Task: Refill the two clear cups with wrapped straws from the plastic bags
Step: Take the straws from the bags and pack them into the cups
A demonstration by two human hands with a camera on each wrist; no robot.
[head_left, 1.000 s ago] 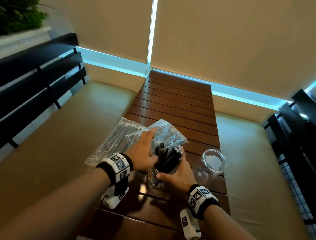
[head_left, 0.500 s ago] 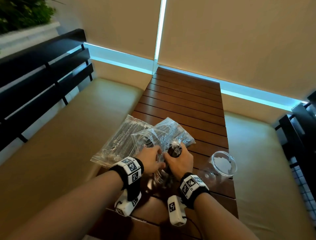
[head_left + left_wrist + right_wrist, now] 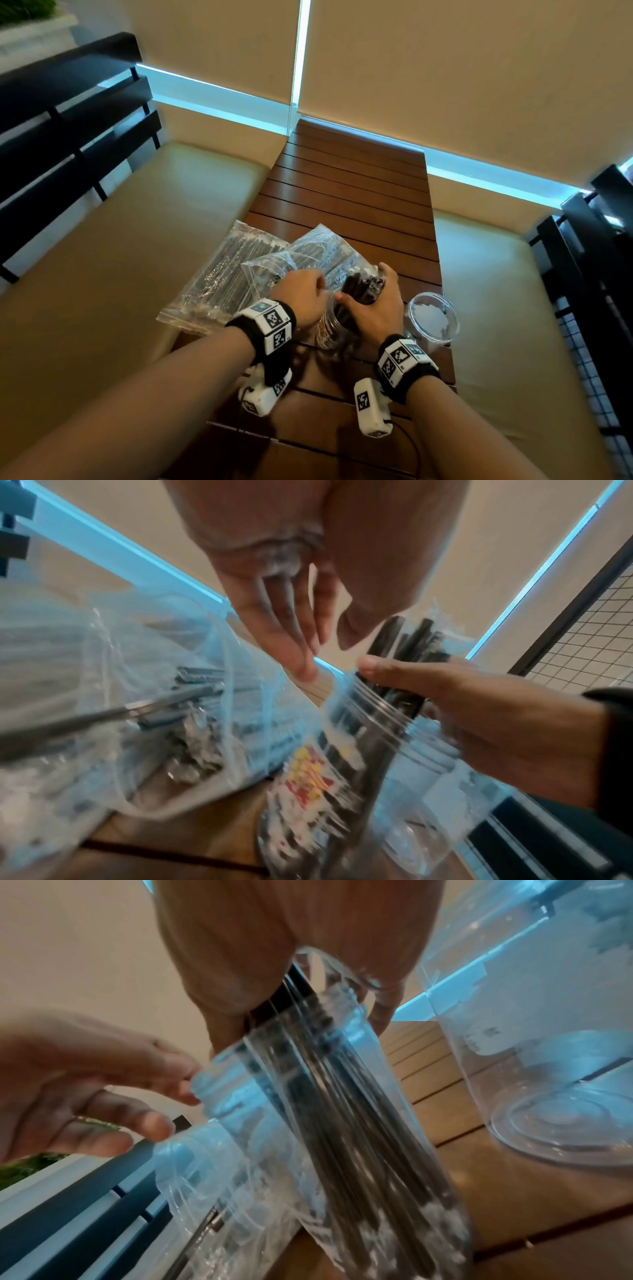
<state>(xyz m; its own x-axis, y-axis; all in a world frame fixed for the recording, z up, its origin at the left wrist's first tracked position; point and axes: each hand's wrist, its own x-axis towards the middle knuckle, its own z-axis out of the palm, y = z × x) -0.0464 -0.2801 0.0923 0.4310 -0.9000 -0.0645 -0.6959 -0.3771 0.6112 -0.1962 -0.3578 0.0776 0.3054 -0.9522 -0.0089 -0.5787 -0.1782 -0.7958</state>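
A clear cup [image 3: 327, 330] stands on the wooden table [image 3: 352, 192] with a bundle of black wrapped straws [image 3: 359, 291] upright in it. My right hand [image 3: 376, 301] is curled round the straws just above the rim; the right wrist view shows the straws [image 3: 342, 1123] running down inside the cup [image 3: 240, 1096]. My left hand [image 3: 317, 291] is beside it with relaxed fingers [image 3: 185, 1085] touching the cup's rim. A second clear cup [image 3: 431, 322], with no straws in it, stands just to the right. Two plastic bags of straws [image 3: 222, 274] [image 3: 318, 246] lie behind my left hand.
Beige cushioned benches [image 3: 120, 274] flank the narrow slatted table on both sides. Black railings [image 3: 68, 120] stand at the far left and right, and a blind-covered window closes the far end. The table's far half holds nothing.
My right hand rose from the cup's base and wrapped round the straw bundle. My left hand drew back from the bag to the cup's rim.
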